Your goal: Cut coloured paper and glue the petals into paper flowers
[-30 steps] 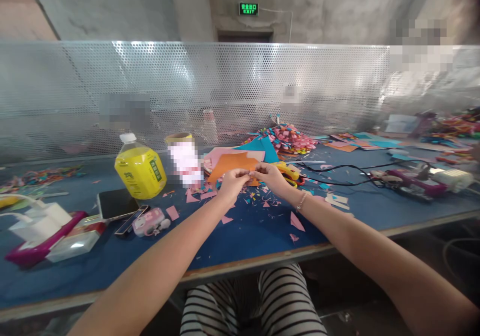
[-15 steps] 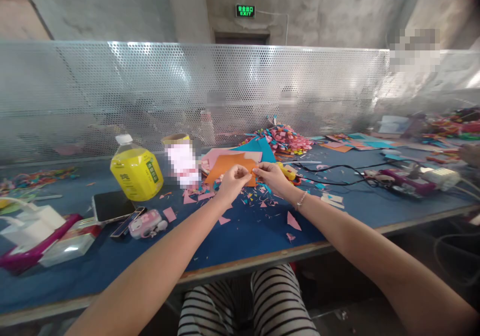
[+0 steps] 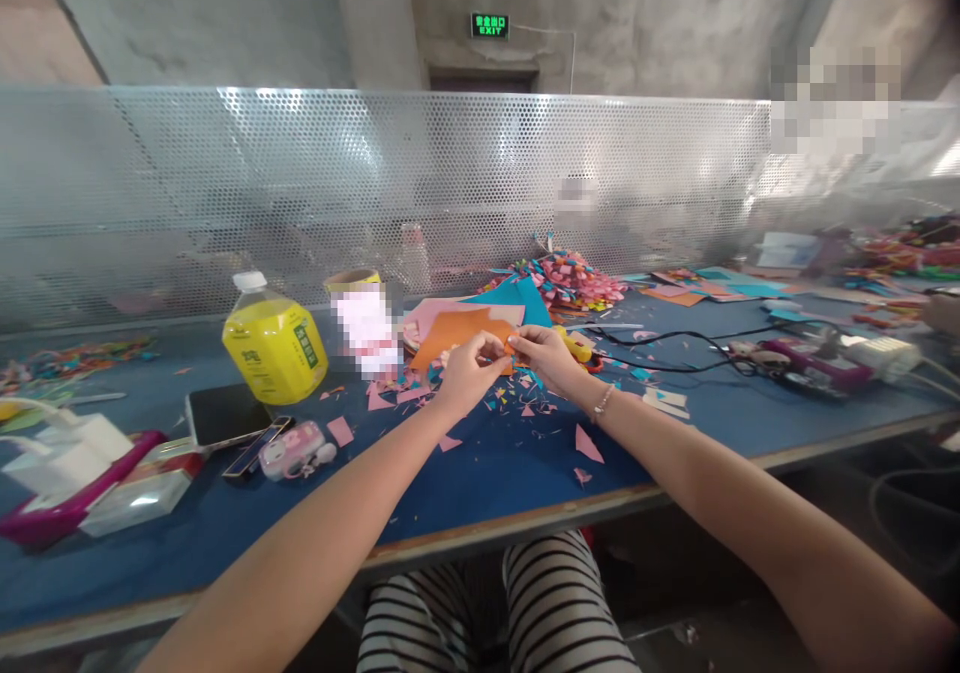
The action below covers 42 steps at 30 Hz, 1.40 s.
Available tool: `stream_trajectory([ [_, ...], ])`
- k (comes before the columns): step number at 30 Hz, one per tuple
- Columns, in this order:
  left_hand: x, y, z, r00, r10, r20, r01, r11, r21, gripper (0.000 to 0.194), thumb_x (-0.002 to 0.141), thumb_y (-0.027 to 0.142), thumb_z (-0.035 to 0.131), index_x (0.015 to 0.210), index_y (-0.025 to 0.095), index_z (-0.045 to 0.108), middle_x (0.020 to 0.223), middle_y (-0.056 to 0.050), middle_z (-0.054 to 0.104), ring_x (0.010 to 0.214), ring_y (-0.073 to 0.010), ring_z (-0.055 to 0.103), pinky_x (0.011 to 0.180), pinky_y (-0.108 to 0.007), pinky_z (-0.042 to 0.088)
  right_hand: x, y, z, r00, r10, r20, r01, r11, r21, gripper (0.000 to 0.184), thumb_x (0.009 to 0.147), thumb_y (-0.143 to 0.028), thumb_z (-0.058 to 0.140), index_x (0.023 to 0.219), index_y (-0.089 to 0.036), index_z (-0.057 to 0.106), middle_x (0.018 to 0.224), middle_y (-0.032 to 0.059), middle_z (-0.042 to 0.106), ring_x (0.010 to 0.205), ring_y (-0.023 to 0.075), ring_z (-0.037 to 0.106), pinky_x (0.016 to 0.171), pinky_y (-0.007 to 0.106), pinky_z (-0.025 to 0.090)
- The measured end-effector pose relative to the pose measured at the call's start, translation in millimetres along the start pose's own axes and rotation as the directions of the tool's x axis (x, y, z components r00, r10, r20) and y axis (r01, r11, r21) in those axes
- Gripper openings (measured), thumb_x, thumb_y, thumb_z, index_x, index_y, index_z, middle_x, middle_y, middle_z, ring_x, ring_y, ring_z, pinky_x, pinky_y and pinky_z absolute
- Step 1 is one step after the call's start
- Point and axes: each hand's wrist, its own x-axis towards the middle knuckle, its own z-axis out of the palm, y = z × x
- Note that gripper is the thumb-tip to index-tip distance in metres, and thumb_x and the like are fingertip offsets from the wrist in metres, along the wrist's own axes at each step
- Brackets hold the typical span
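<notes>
Pinching a small orange paper piece (image 3: 509, 346) between both sets of fingertips, you hold it in front of you just above the tabletop, probably because something so small takes thumb and forefinger rather than a full grasp. Your left hand (image 3: 472, 368) is curled, its thumb and index finger nearly closed at the piece's near side; your right hand (image 3: 544, 351) closes on the other side, thumb against forefinger. Whether the paper is folded there, you cannot tell at this size

Just behind your hands lies an orange sheet (image 3: 454, 331), overlapping a pink sheet (image 3: 435, 313) and a blue sheet (image 3: 534, 303), stacked close, it seems, for an easy reach. Yellow scissor handles (image 3: 576, 346) show past your right hand, partly hidden by it. The heap of coloured paper pieces (image 3: 574, 283) sits farther back by the perforated metal screen (image 3: 300, 173), likely out of your elbows' way. Off to the left, the bottle of yellow liquid (image 3: 274, 348) stands upright, well apart from the scattered pink scraps (image 3: 589, 443)
</notes>
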Motion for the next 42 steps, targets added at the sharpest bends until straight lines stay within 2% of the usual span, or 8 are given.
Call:
stream_trajectory([
  [21, 3, -7, 2.2, 0.999, -0.04, 0.023, 0.041, 0.999, -0.034, 0.009, 0.07, 0.025, 0.059, 0.072, 0.017, 0.056, 0.073, -0.001, 0.06, 0.07, -0.0135, 0.057, 0.066, -0.026, 0.045, -1, 4, 0, 1.0, 0.019, 0.019, -0.021, 0.998, 0.056, 0.032, 0.051, -0.04, 0.074, 0.062, -0.018, 0.054, 0.057, -0.0041, 0.05, 0.051, 0.0069, 0.043, 0.052, 0.023, 0.034],
  [24, 4, -6, -1.2, 0.998, -0.055, 0.01, 0.055, 0.998, 0.0, 0.009, 0.071, 0.026, 0.057, 0.071, 0.017, 0.056, 0.07, -0.001, 0.059, 0.067, -0.0125, 0.056, 0.064, -0.026, 0.044, 3, 2, -6, 0.999, 0.029, 0.045, -0.027, 0.998, -0.05, 0.032, 0.05, -0.041, 0.073, 0.064, -0.018, 0.055, 0.06, -0.0029, 0.054, 0.054, 0.0085, 0.046, 0.055, 0.024, 0.037],
  [26, 5, -7, -4.9, 0.996, -0.091, -0.011, 0.09, 0.996, -0.023, 0.01, 0.07, 0.026, 0.058, 0.069, 0.017, 0.055, 0.067, 0.0, 0.057, 0.063, -0.0117, 0.055, 0.061, -0.025, 0.044, 8, -4, -20, 0.999, -0.013, 0.034, 0.021, 0.968, -0.251, 0.031, 0.052, -0.041, 0.072, 0.067, -0.018, 0.058, 0.064, -0.0004, 0.058, 0.059, 0.0117, 0.05, 0.06, 0.027, 0.04],
  [28, 6, -7, -8.9, 0.989, -0.149, -0.018, 0.146, 0.984, -0.101, 0.012, 0.07, 0.027, 0.059, 0.067, 0.017, 0.053, 0.063, 0.001, 0.054, 0.059, -0.0109, 0.054, 0.06, -0.025, 0.045, 13, -11, -42, 0.988, -0.15, -0.031, 0.109, 0.834, -0.541, 0.024, 0.06, -0.039, 0.065, 0.069, -0.017, 0.061, 0.069, 0.0027, 0.06, 0.065, 0.0148, 0.053, 0.064, 0.029, 0.04],
  [30, 7, -8, -12.9, 0.975, -0.22, -0.002, 0.215, 0.955, -0.203, 0.015, 0.069, 0.028, 0.059, 0.064, 0.017, 0.05, 0.06, 0.001, 0.053, 0.057, -0.0104, 0.054, 0.059, -0.025, 0.047, 17, -18, -67, 0.933, -0.34, -0.116, 0.103, 0.562, -0.821, 0.02, 0.071, -0.034, 0.054, 0.067, -0.016, 0.061, 0.07, 0.0058, 0.061, 0.068, 0.0168, 0.053, 0.067, 0.03, 0.039],
  [32, 8, -8, -16.0, 0.962, -0.274, 0.014, 0.267, 0.92, -0.287, 0.017, 0.069, 0.028, 0.06, 0.063, 0.017, 0.048, 0.061, 0.001, 0.053, 0.057, -0.0101, 0.056, 0.061, -0.026, 0.049, 18, -22, -89, 0.902, -0.411, -0.132, 0.011, 0.327, -0.945, 0.023, 0.077, -0.028, 0.046, 0.065, -0.014, 0.06, 0.072, 0.0091, 0.062, 0.072, 0.0185, 0.054, 0.069, 0.029, 0.037],
  [36, 9, -9, -19.1, 0.946, -0.324, 0.016, 0.308, 0.88, -0.362, 0.017, 0.068, 0.026, 0.06, 0.062, 0.018, 0.046, 0.063, 0.0, 0.056, 0.058, -0.0102, 0.057, 0.061, -0.026, 0.049, 18, -22, -107, 0.927, -0.341, -0.157, -0.132, 0.094, -0.987, 0.029, 0.082, -0.025, 0.037, 0.069, -0.013, 0.061, 0.075, 0.0118, 0.063, 0.075, 0.0192, 0.056, 0.067, 0.027, 0.036],
  [42, 9, -10, -19.7, 0.964, -0.265, 0.024, 0.258, 0.905, -0.338, 0.016, 0.066, 0.027, 0.062, 0.065, 0.019, 0.049, 0.061, 0.0, 0.056, 0.054, -0.0091, 0.055, 0.056, -0.024, 0.048, 17, -2, -82, 0.983, -0.142, -0.117, -0.138, -0.146, -0.98, 0.048, 0.079, -0.054, 0.041, 0.076, -0.012, 0.065, 0.08, 0.0166, 0.063, 0.08, 0.0244, 0.058, 0.069, 0.031, 0.038],
])
